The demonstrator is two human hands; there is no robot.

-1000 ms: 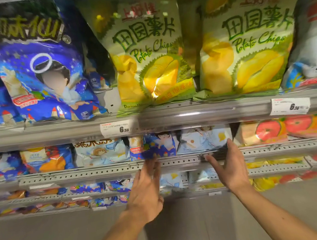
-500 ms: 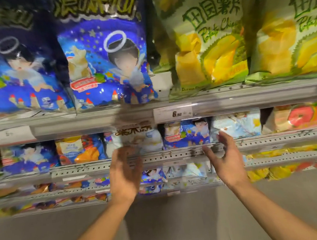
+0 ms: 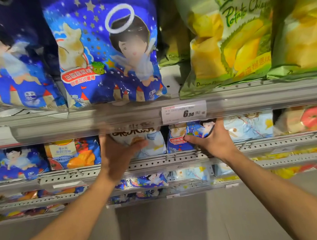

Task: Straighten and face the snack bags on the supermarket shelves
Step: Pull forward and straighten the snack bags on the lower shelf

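Two hands work the second shelf. My left hand [image 3: 118,155] grips the white bag [image 3: 146,142], fingers curled round it; my right hand [image 3: 212,141] grips the small blue bag [image 3: 181,139] likewise. Risk: either bag snags the shelf lip [image 3: 273,143] below my fingertips. Little clearance under the price rail [image 3: 95,124] above.

Showing 6.50 on white price tag [image 3: 184,112], clipping to grey shelf rail [image 3: 268,96]. Running below: perforated metal rail [image 3: 148,163]. Lying underneath: grey floor [image 3: 174,225].
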